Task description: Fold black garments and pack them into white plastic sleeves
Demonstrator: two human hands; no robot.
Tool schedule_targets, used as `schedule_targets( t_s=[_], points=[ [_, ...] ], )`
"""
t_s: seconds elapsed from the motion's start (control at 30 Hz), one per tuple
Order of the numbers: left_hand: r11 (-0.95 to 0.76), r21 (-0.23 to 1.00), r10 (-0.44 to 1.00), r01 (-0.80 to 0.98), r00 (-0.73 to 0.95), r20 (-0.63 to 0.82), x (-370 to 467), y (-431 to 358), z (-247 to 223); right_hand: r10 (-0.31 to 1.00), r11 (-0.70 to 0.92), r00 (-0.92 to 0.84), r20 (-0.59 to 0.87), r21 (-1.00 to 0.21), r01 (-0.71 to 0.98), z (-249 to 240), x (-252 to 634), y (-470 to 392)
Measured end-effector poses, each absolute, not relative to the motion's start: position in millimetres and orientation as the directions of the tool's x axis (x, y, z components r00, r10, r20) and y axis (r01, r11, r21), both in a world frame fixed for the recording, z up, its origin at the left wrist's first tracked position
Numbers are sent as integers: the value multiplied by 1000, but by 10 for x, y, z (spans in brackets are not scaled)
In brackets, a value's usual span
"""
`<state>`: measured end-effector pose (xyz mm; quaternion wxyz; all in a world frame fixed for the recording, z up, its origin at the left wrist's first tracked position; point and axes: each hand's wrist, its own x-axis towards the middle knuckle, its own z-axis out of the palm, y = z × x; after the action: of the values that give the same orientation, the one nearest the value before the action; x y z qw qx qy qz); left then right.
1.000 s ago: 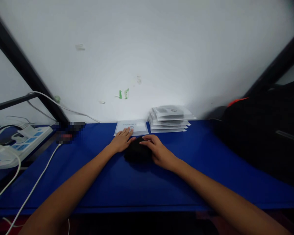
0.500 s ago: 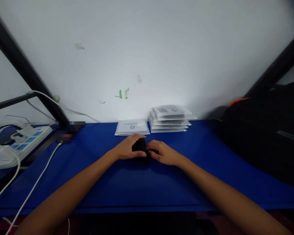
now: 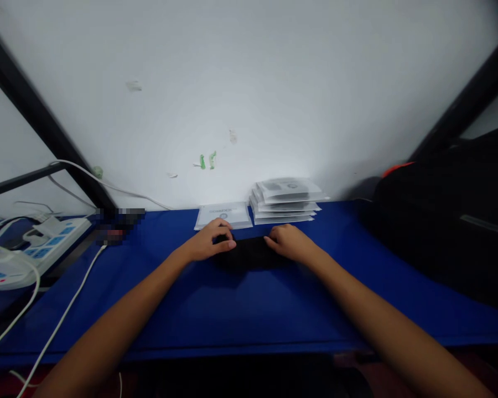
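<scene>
A dark, soft-looking black cloth (image 3: 251,254) lies stretched out on the blue table between my hands; its exact kind is too dark to make out. My left hand (image 3: 211,241) curls round the bunched left end, thumb in front and fingers behind. At the other end, my right hand (image 3: 289,241) has its fingers closed on the cloth, with the fingertips partly hidden. Just behind my left hand lies a flat printed plastic packet (image 3: 226,213). A stack of similar packets (image 3: 286,199) stands to its right, near the wall.
A large black bag (image 3: 444,221) takes up the right side of the blue table (image 3: 274,315). On the left are a white power strip (image 3: 58,243) and white cables (image 3: 66,312). Dark metal frame bars (image 3: 37,116) slant up at both sides before the white wall (image 3: 274,83).
The black cloth was a compact bundle between my close-set hands; now it is spread sideways. My right hand has moved right and my left hand slightly left.
</scene>
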<state>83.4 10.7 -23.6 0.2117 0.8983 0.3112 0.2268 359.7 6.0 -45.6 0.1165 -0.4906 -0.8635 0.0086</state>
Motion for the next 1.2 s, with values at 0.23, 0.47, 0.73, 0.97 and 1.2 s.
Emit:
schedule_targets(
  t_s=[0.23, 0.47, 0.73, 0.97, 1.2],
  points=[
    [-722, 527, 636, 449, 730, 250, 885, 61, -244, 884, 459, -453, 117, -28, 888, -416, 3593, 43],
    [-663, 548, 676, 510, 722, 146, 736, 194, -192, 905, 424, -423, 35, -8, 906, -364, 3637, 70],
    [-470, 572, 842, 672, 535, 62, 262, 461, -115, 931, 365, -365, -8, -16, 931, -288, 3692, 51],
    [-637, 455, 697, 622, 717, -5, 537, 277, -160, 767, 603, -641, -13, -326, 728, -263, 3663, -56],
    [-654, 492, 638, 575, 768, -48, 651, 209, -180, 772, 592, -634, -38, -318, 740, -243, 3679, -64]
  ],
)
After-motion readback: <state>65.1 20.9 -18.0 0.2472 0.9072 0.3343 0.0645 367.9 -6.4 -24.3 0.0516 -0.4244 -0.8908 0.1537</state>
